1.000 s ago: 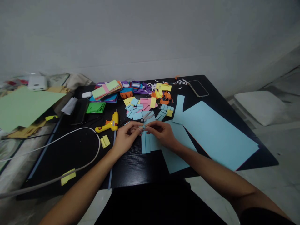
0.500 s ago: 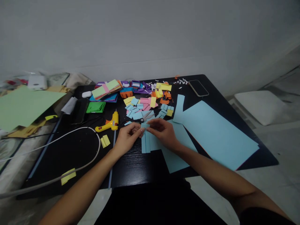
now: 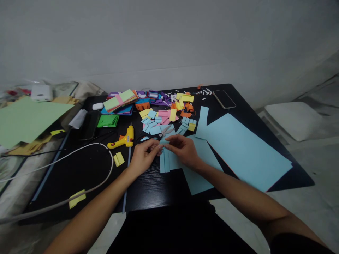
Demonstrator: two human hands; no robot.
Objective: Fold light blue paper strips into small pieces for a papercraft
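Note:
Between my fingertips is a small light blue paper piece (image 3: pixel 164 139), partly covered by the fingers. My left hand (image 3: pixel 145 154) pinches its left side, and my right hand (image 3: pixel 184 151) grips the right side with thumb and fingers. Just below the hands lie narrow folded light blue paper strips (image 3: pixel 164 164). Scissors (image 3: pixel 167 131) rest open-bladed on blue paper beyond my fingers. Larger light blue sheets (image 3: pixel 202 176) lie beneath and beside my right forearm. A yellow glue gun (image 3: pixel 123 139) is left of my left hand.
Folded paper pieces in several colours (image 3: pixel 165 114) are heaped at the back. A stack of blue sheets (image 3: pixel 246 151) and a phone (image 3: pixel 224 99) lie to the right. A white cable (image 3: pixel 109 165) loops across the left of the black table (image 3: pixel 148 197). Green sheets (image 3: pixel 29 121) are far left.
The small blue paper between my fingers has tilted, so less of its face shows. Both hands stay almost in the same place.

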